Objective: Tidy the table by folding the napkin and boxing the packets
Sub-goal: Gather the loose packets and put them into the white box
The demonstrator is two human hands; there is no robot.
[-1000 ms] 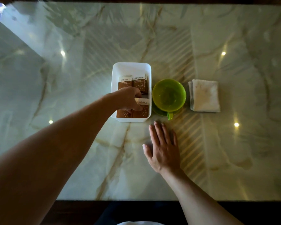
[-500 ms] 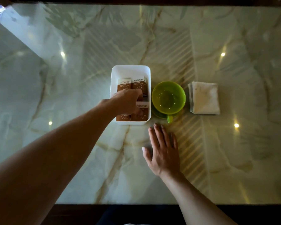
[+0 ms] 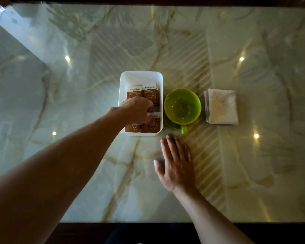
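A white rectangular box (image 3: 141, 76) stands at the table's centre and holds several brown and white sugar packets (image 3: 149, 94) lying in two rows. My left hand (image 3: 136, 112) reaches into the box, with the fingers curled over the top edge of the front right packet (image 3: 154, 126) and the thumb on its face. My right hand (image 3: 176, 162) lies flat on the marble just in front of the box and cup, fingers apart, holding nothing. A folded white napkin (image 3: 222, 106), slightly stained, lies on the table to the right of the cup.
A green cup (image 3: 182, 106) on a green saucer sits between the box and the napkin, its handle pointing toward me. The glossy marble table (image 3: 77, 85) ends in a dark wooden edge near my body.
My left hand has shifted slightly farther back inside the box, over the packets. My right hand has stayed flat on the table.
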